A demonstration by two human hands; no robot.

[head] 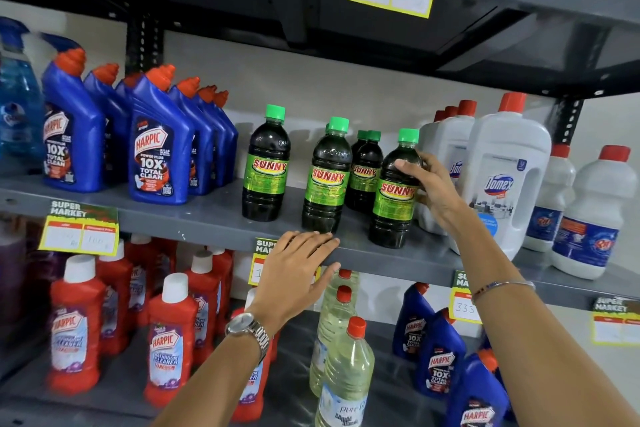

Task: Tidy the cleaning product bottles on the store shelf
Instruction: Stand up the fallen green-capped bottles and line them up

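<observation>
Motion blur smears the far left of the middle shelf (207, 218), where a pale blue spray bottle (17, 114) is cut off by the frame edge and its label cannot be read. The left hand (298, 270) covers most of a yellow price tag (258, 270) on the shelf's front lip, leaving only "SUP" and "MA". The handwriting on the "SUPER MARKET" tag (79, 229) further left is too faint to make out; another tag (464, 303) by the right forearm reads "333".

Four dark bottles with green caps and "SUNNY" labels hold blackish liquid. The right hand (433, 191) grips the rightmost Sunny bottle (394, 191), fingers wrapped round its shoulder; it stands upright at the front edge of the middle shelf, just beside a white Domex jug (502, 184). The left hand lies flat, fingers spread and holding nothing, on the front edge below the second Sunny bottle (327, 177).

Blue Harpic bottles (159, 156) marked "10X TOTAL CLEAN" stand toward the left end. On the lower shelf, red Harpic "BATHROOM CLEANER" bottles (169, 350) stand beside clear bottles (346, 367) of pale yellowish liquid.
</observation>
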